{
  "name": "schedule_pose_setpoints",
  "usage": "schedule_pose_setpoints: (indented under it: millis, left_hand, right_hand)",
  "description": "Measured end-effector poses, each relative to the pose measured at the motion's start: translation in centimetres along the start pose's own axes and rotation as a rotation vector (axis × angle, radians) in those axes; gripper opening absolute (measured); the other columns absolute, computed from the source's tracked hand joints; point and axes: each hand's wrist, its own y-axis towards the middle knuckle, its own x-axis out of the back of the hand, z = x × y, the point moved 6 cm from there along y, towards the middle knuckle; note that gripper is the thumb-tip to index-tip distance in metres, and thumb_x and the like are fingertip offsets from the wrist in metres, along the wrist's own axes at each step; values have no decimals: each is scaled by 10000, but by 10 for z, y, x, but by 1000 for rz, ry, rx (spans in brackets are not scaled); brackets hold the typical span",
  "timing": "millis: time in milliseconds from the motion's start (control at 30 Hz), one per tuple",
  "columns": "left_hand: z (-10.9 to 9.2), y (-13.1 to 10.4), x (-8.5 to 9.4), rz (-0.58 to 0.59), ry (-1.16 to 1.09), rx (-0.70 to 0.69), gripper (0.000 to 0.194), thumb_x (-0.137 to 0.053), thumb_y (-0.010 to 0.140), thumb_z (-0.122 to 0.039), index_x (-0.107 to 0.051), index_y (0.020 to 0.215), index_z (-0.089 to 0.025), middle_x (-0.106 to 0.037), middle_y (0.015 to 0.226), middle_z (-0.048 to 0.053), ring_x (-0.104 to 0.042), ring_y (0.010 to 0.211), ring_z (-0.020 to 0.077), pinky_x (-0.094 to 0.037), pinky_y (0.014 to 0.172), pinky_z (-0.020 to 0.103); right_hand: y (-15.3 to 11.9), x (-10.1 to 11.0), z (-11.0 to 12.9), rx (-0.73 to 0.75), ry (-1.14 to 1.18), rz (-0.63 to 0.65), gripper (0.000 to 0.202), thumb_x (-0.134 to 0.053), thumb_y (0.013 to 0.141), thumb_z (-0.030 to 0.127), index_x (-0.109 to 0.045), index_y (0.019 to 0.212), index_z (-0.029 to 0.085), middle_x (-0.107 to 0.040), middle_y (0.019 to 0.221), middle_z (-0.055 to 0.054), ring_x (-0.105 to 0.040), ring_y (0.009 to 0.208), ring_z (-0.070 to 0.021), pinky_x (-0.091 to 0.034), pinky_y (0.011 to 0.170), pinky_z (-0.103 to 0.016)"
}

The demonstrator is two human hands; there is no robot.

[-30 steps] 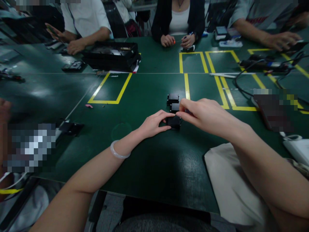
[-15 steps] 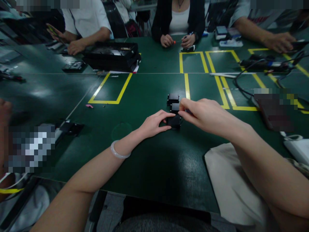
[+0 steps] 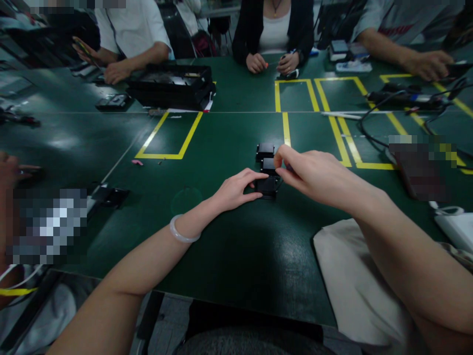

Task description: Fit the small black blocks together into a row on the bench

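Note:
Three small black box-shaped parts stand in a row on the green table, all looking much alike: a far one [image 3: 265,150], a middle one [image 3: 268,164] and a near one [image 3: 266,187]. My left hand [image 3: 238,188] has its thumb and forefinger around the near black box, steadying it against the table. Just to the right, my right hand [image 3: 308,170] is closed in a pinch beside the near and middle boxes. A thin dark line shows below its fingertips; what the pinch holds is hidden.
A black tray-like case [image 3: 172,86] stands across the table at the left. Yellow tape rectangles [image 3: 315,94] mark the surface. Cables [image 3: 364,118] and a dark device lie right; a beige cloth [image 3: 354,276] hangs over the near edge. Several people sit around, their hands on other items.
My right hand's fingertips have shifted slightly to the right, off the boxes' edge. My left hand stays on the near box.

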Motion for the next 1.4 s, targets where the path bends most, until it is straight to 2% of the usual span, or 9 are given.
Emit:
schedule_pose_setpoints:
  millis: [133, 267, 500, 700, 867, 1100, 1267, 1400]
  left_hand:
    - [0, 0, 0, -5, 4, -2, 454, -615, 876, -325, -493, 1308, -259, -545, 1142, 56, -598, 899, 158, -478, 830, 302]
    - [0, 0, 0, -12, 11, -3, 452, -626, 867, -332, -498, 1294, -254, -547, 1136, 48, -597, 902, 156, -476, 827, 294]
    - [-1, 0, 1, 4, 7, -7, 451, -611, 882, -315, -489, 1312, -253, -540, 1145, 58, -598, 904, 154, -473, 841, 302]
    - [0, 0, 1, -11, 12, -1, 456, -624, 871, -336, -496, 1300, -250, -551, 1126, 51, -593, 895, 158, -476, 819, 298]
    - [0, 0, 0, 1, -1, 0, 461, -610, 879, -327, -488, 1318, -257, -544, 1152, 62, -598, 900, 161, -480, 831, 311]
    - [1, -1, 0, -6, 8, 2, 461, -620, 871, -333, -492, 1307, -256, -551, 1145, 53, -594, 909, 163, -477, 821, 302]
    - [1, -1, 0, -2, 3, 3, 463, -612, 877, -322, -486, 1319, -263, -544, 1150, 55, -596, 909, 159, -478, 834, 303]
    - [1, -1, -1, -3, 5, 4, 459, -608, 879, -334, -486, 1315, -263, -545, 1148, 55, -597, 908, 160, -480, 840, 308]
  right_hand:
    - [0, 1, 0, -7, 11, -16, 245, -352, 945, 344, -474, 1100, 199, -622, 753, -26, -542, 608, -162, -244, 537, -257]
    - [1, 0, 1, -6, -5, 9, 261, -371, 946, 415, -505, 1029, 206, -624, 740, -26, -543, 608, -166, -242, 537, -258]
    - [0, 1, 0, -21, -5, -18, 242, -363, 936, 325, -479, 1106, 199, -626, 742, -22, -551, 605, -168, -253, 538, -259]
    - [1, 1, 1, -15, -2, 3, 275, -372, 945, 425, -513, 1032, 206, -631, 747, -29, -548, 615, -165, -247, 543, -258]
    - [1, 1, 0, -21, -14, -5, 239, -340, 950, 322, -502, 1073, 196, -628, 732, -29, -527, 585, -154, -247, 547, -259]
    - [1, 1, 2, -24, -5, 9, 267, -368, 946, 413, -521, 1016, 206, -626, 735, -30, -543, 616, -169, -246, 545, -261]
    - [1, 1, 0, -36, -17, -2, 238, -341, 947, 323, -499, 1081, 206, -630, 743, -26, -535, 591, -164, -242, 539, -262]
    - [1, 1, 0, -22, 21, -24, 245, -368, 931, 338, -485, 1096, 202, -634, 767, -28, -547, 611, -165, -258, 544, -260]
